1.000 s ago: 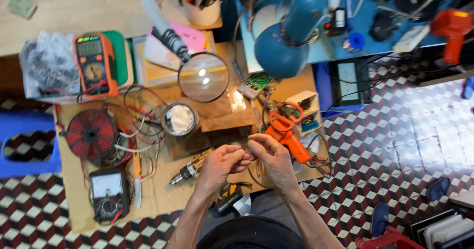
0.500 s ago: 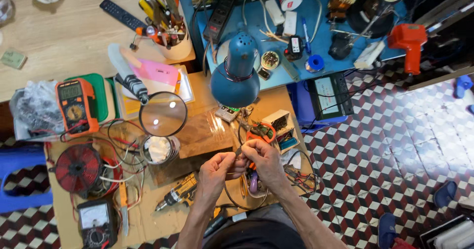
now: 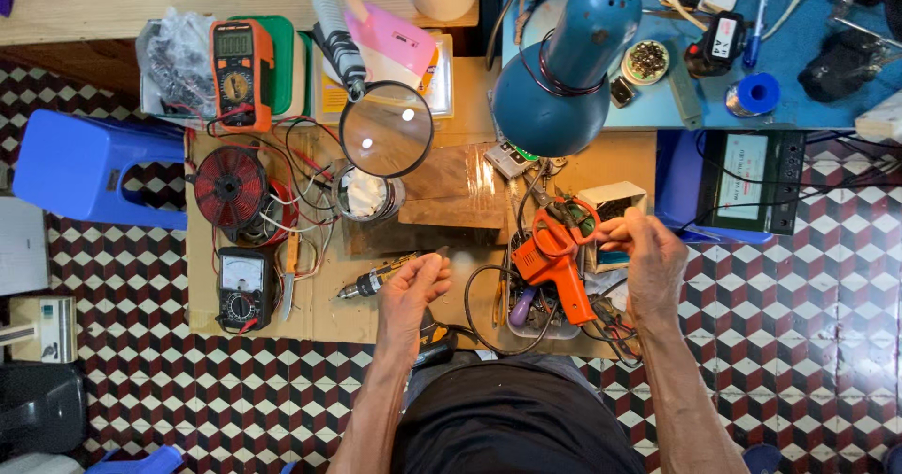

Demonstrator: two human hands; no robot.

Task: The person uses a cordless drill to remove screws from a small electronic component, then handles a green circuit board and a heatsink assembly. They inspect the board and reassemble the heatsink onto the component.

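My left hand (image 3: 413,286) hovers over the front of the cardboard-covered bench (image 3: 348,314), fingers curled in, just right of a small rotary tool (image 3: 376,279). My right hand (image 3: 646,253) is raised farther right, fingertips pinched together beside the orange-handled cutters (image 3: 564,222) and a small white box (image 3: 615,200). Whether anything thin sits in that pinch is too small to make out. An orange soldering gun (image 3: 552,272) lies between the two hands, with a black cable looping in front of it.
A magnifying glass (image 3: 385,128) on a flexible arm and a blue desk lamp (image 3: 564,70) hang over the bench. At the left are a red wire spool (image 3: 230,187), an orange multimeter (image 3: 240,61), a black analog meter (image 3: 244,288) and a blue stool (image 3: 89,169).
My hands were together at the bench's centre, fingers working on something small. They have now drawn apart, the right one moving right toward the cutters. The view has also shifted.
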